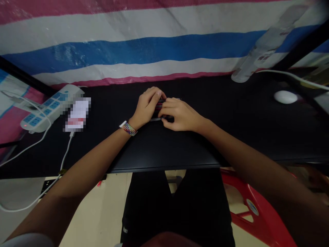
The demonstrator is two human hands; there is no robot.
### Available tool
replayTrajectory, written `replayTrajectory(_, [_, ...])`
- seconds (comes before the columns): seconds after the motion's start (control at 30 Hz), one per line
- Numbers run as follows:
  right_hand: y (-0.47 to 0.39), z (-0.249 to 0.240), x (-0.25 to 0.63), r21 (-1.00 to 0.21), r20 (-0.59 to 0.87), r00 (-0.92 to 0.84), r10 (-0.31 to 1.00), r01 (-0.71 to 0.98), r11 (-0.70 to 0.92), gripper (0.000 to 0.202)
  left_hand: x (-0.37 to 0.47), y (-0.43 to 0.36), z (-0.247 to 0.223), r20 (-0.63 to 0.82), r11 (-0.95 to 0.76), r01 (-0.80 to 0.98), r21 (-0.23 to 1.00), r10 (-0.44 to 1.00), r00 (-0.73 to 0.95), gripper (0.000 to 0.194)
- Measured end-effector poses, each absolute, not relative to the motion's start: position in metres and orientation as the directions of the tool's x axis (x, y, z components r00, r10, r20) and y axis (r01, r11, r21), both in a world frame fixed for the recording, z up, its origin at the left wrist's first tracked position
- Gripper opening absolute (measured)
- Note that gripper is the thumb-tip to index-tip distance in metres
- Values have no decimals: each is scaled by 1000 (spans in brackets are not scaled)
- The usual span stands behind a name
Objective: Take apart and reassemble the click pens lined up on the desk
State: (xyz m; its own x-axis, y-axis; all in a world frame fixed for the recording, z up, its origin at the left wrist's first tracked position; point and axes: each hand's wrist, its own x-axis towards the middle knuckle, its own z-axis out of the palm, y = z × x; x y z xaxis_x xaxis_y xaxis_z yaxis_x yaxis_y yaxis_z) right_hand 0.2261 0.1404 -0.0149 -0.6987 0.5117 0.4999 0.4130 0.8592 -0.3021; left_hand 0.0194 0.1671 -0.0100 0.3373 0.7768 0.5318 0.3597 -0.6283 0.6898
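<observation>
Both hands meet over several pens on the black desk. The pens lie side by side, mostly dark, with some reddish colour among them; much of their length is hidden by my fingers. My left hand, with a woven multicoloured band at the wrist, curls around their left side with the thumb on top. From the right, my right hand closes over the other side, its fingertips bent down on the pens. A black pen end shows under its thumb.
At left are a white power strip, a charging phone and a white cable. A clear plastic bottle and a white mouse stand at right. Striped sheeting hangs behind; a red stool is below.
</observation>
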Motion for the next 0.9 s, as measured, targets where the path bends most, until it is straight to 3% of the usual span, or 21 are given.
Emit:
replayTrajectory(0.1, [141, -14, 229, -435, 554, -557, 620, 441, 785, 25, 16, 166, -9, 533, -654, 376, 656, 755, 383, 61])
replayTrajectory(0.2, [143, -11, 234, -481, 557, -467, 687, 493, 725, 24, 15, 166, -8, 520, -653, 413, 635, 756, 397, 59])
replayTrajectory(0.47, [140, -15, 229, -333, 435, -722, 538, 426, 841, 9, 15, 166, -7, 504, -642, 467, 608, 767, 397, 58])
replayTrajectory(0.73, [134, -6, 232, -458, 405, -686, 604, 420, 784, 14, 14, 169, -10, 554, -691, 425, 585, 723, 412, 63])
replayTrajectory(0.9, [129, 8, 235, -546, 208, -778, 593, 411, 730, 19, 13, 174, -15, 588, -714, 403, 573, 701, 404, 67])
